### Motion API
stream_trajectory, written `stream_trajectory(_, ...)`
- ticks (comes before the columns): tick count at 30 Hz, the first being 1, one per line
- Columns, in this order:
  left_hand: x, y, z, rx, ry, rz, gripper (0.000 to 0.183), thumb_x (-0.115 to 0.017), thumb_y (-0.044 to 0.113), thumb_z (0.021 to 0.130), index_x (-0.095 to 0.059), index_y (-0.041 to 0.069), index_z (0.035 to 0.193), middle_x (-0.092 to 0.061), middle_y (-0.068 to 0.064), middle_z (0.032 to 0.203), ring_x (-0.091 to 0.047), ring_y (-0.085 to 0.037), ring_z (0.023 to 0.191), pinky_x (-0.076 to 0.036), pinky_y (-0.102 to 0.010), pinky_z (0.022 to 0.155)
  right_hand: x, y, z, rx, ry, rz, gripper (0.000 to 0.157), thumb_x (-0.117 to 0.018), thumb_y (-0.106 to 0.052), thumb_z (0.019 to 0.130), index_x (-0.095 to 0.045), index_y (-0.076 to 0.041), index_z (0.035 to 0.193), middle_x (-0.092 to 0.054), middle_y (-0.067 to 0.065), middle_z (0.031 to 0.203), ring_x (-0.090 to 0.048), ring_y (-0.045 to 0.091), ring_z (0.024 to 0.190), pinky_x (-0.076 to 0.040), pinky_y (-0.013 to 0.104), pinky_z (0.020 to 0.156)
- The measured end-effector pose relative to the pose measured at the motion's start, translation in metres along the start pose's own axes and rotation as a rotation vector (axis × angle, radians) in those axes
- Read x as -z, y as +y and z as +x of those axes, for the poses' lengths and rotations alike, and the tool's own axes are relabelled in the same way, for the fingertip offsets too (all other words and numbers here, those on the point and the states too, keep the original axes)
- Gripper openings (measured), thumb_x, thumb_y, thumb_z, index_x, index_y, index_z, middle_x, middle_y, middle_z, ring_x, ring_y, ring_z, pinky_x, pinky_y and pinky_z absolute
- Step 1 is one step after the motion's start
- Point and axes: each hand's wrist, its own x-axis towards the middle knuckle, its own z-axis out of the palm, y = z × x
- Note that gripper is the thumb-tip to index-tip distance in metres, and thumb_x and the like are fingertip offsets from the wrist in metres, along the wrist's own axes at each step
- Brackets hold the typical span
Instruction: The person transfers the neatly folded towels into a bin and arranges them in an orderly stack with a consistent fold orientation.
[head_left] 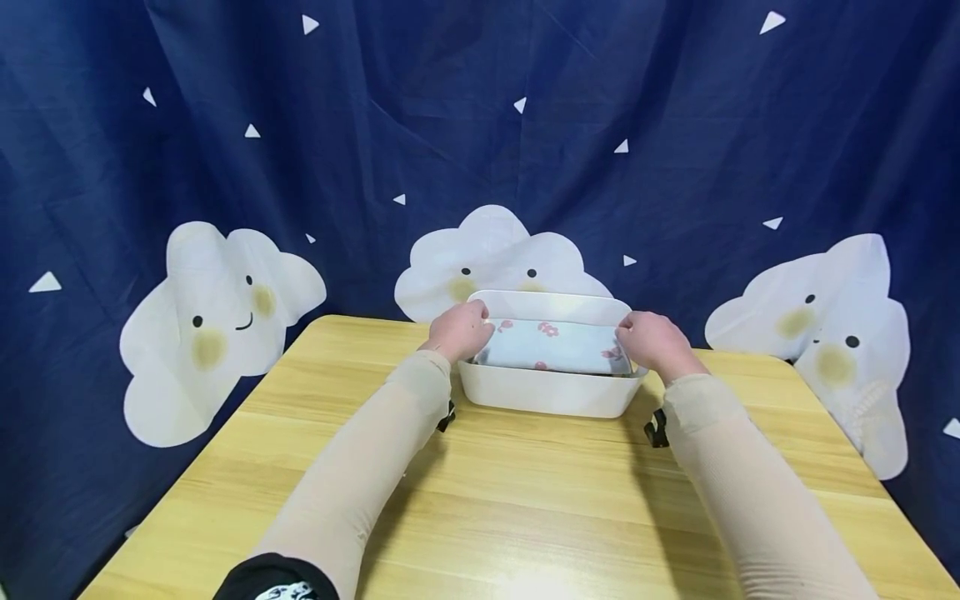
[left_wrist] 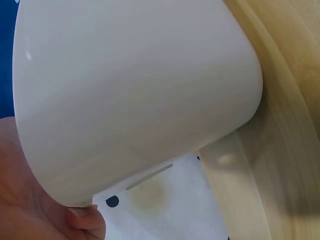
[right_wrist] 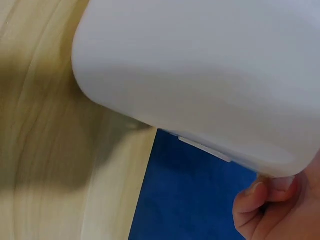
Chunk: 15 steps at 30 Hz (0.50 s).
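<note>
A white plastic storage box point(head_left: 546, 391) with rounded corners is at the far part of the table. Inside it lies a light-blue, flat-looking thing with pink flowers point(head_left: 570, 343); whether it is folded cloth or a case, I cannot tell. My left hand point(head_left: 459, 330) grips the left end of the box, fingers curled at the far rim corner. At the opposite end my right hand point(head_left: 651, 340) holds the rim in the same way, its fingertips showing by the corner in the right wrist view. Both thumb sides lie close to the flowered thing's upper corners.
The wooden table point(head_left: 510, 492) stretches from the box towards me. Behind it hangs a dark blue curtain point(head_left: 450, 108) with white clouds and triangles. A dark wrist-worn device point(head_left: 656, 429) is under the right forearm, another point(head_left: 446, 416) under the left.
</note>
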Motion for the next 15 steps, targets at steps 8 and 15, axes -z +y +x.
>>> stream_trajectory(8, 0.002, 0.000, -0.008, -0.104, 0.042, -0.008, 0.037, -0.051, 0.037, 0.091, -0.056, 0.013, 0.119, -0.059, 0.000, 0.110, -0.056, -0.015, 0.092, -0.046, -0.036, 0.079, 0.000, 0.003, -0.007, -0.005, 0.011, 0.045, 0.035, -0.042, -0.032, 0.096, -0.059, -0.007, 0.115, -0.058, 0.018, 0.118, -0.051, 0.036, 0.107, -0.040, 0.052, 0.086)
stream_trajectory(15, 0.006, -0.008, -0.025, -0.166, 0.095, -0.014, 0.041, -0.050, 0.040, 0.092, -0.052, 0.015, 0.125, -0.052, -0.002, 0.120, -0.050, -0.019, 0.107, -0.043, -0.038, 0.088, -0.002, 0.002, -0.019, 0.054, 0.082, 0.059, 0.031, -0.043, -0.032, 0.096, -0.059, -0.010, 0.109, -0.062, 0.012, 0.102, -0.055, 0.029, 0.091, -0.043, 0.046, 0.077)
